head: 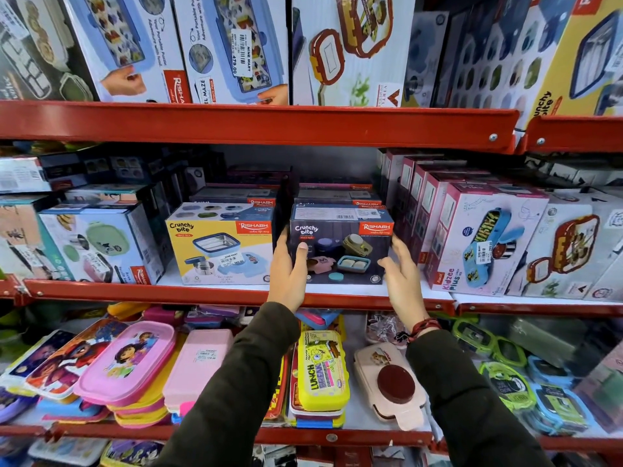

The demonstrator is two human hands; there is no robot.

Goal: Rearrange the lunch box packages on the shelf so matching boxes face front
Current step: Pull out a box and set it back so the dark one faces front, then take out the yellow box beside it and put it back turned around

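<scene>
A dark Crunchy Bite lunch box package [340,251] stands at the front of the middle shelf [202,293], its printed face toward me. My left hand [290,267] grips its left side, thumb on the front. At its right edge is my right hand [403,274], fingers spread and touching the lower corner. A yellow Crunchy Bite package [220,247] stands just to the left, also facing front. Behind both lie stacked boxes of the same brand [337,197].
A pink Kidzee Plus box [478,241] stands close on the right, a pale blue box [101,244] on the left. Large boxes fill the upper shelf [256,124]. Loose plastic lunch boxes [320,369] cover the shelf below my arms.
</scene>
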